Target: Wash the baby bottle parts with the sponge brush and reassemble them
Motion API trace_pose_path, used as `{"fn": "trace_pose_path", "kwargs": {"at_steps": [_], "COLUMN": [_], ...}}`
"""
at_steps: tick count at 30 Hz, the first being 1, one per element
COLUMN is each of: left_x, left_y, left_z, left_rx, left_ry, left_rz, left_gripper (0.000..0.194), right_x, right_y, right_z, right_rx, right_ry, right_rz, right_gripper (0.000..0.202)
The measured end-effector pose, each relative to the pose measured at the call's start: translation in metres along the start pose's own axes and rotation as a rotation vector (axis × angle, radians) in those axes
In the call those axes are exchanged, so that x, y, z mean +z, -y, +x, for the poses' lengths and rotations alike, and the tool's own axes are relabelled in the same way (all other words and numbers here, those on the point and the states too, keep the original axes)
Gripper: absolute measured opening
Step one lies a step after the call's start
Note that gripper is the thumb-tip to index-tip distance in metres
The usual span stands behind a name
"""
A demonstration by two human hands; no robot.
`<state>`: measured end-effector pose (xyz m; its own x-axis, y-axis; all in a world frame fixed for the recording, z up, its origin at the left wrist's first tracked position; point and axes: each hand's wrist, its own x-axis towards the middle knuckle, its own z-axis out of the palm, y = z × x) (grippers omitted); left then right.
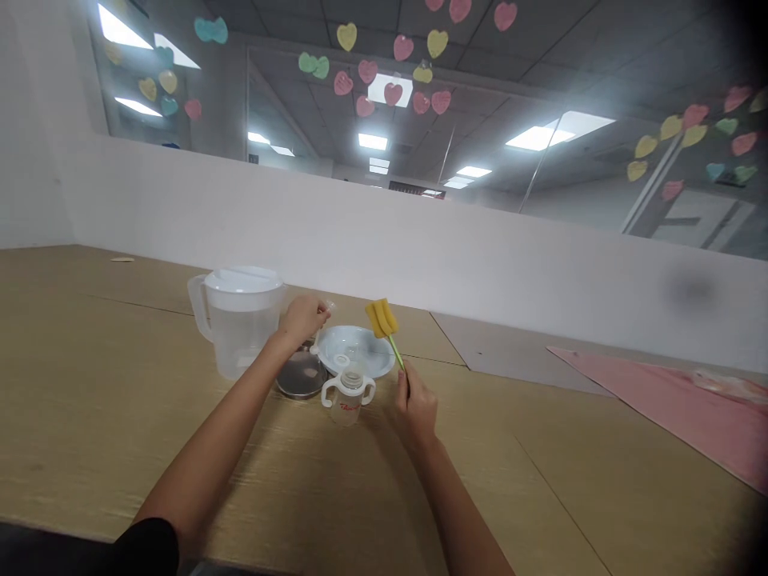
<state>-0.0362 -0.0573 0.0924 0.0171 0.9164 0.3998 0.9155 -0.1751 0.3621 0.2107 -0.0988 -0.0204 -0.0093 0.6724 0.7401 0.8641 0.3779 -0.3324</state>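
Observation:
My right hand (pixel 418 400) is closed round the green handle of a yellow sponge brush (pixel 382 318), its head raised at the right edge of a pale blue basin (pixel 384 364). My left hand (pixel 305 318) is pinched on a small clear item (pixel 330 306) above the basin's left side; what it is cannot be made out. A clear bottle (pixel 346 409) with two white handles and an open top stands upright in front of the basin. Left of it a round metal lid or dish (pixel 301 376) lies below my left wrist.
A large clear pitcher (pixel 240 320) with a white lid stands at the left, beside my left forearm. A pink cloth (pixel 660 400) with a plastic bag (pixel 729 386) lies at the far right. Behind the table rises a white wall (pixel 480 264) with windows above.

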Motion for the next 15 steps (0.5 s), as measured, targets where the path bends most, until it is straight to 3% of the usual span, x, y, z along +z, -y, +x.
{"fn": "trace_pose_path", "kwargs": {"at_steps": [4, 8, 11, 15], "left_x": [0.015, 0.034, 0.046, 0.056], "left_y": [0.02, 0.037, 0.044, 0.049], "left_z": [0.005, 0.004, 0.003, 0.005], "left_rx": [-0.113, -0.164, -0.185, -0.189], "left_ry": [0.109, 0.249, 0.345, 0.318], "left_rz": [0.164, 0.156, 0.129, 0.11], "left_gripper": [0.019, 0.01, 0.016, 0.009], "right_x": [0.001, 0.002, 0.003, 0.005], "right_y": [0.001, -0.001, -0.002, -0.004], "right_z": [0.0, 0.0, 0.0, 0.0], "right_rx": [-0.017, -0.039, -0.04, -0.058], "right_ry": [0.007, 0.015, 0.01, 0.009], "right_rz": [-0.007, -0.015, -0.021, -0.048], "right_gripper": [0.048, 0.047, 0.047, 0.046]}}
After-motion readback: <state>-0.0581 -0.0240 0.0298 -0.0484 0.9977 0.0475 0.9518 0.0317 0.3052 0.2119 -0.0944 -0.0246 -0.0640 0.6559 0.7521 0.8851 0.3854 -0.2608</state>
